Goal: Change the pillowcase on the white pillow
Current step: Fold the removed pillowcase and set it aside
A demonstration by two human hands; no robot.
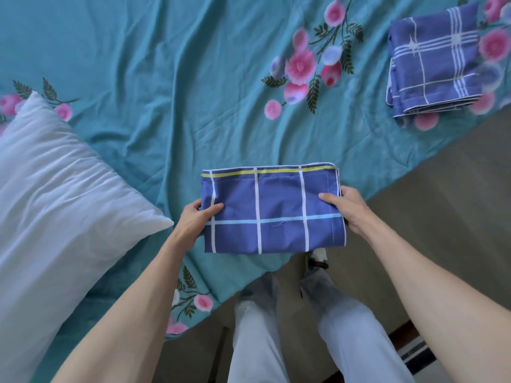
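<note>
- The folded pillowcase (272,210), blue with white, yellow and pale blue stripes, sits between the two hands at the near edge of the bed (154,78).
- The left hand (197,217) grips its left edge, thumb on top and fingers tucked beneath.
- The right hand (347,208) grips its right edge the same way, thumb lying on the cloth.
- The pillow (58,194), white and bare, lies on the bed just left of the left hand, one corner pointing toward it.
- A second folded cloth (434,62), blue check, lies on the bed well beyond the right hand, up and to its right.
- The bed carries a teal sheet with pink flowers.
- The person's legs (298,333) in pale trousers stand on the floor (431,194) below the hands.
</note>
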